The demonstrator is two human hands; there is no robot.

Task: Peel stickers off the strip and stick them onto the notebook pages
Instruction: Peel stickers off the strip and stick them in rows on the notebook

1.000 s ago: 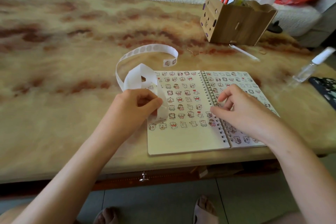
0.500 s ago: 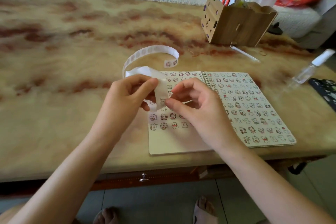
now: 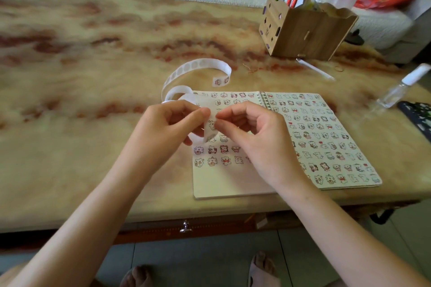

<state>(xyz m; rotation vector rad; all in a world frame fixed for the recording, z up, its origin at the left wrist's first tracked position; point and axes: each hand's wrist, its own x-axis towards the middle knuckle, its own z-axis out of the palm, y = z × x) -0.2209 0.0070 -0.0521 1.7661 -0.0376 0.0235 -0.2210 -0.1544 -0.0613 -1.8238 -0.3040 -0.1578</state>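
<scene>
- Your left grip is clenched on the strip, pinching it between thumb and forefinger.
- Your right grip pinches the same strip, just beside the left grip's fingertips. Whether anything is peeled free there cannot be told.
- The strip's loose end curls away beyond the left grip.
- The notebook lies open on the desk, beneath both grips.

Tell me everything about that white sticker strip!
The strip is a long white ribbon of glossy-looking paper, curling in loops on the table beyond the notebook. Its far stretch shows empty round spots; two cartoon stickers sit at the free end. The left hand and right hand pinch its near end above the left page.
</scene>
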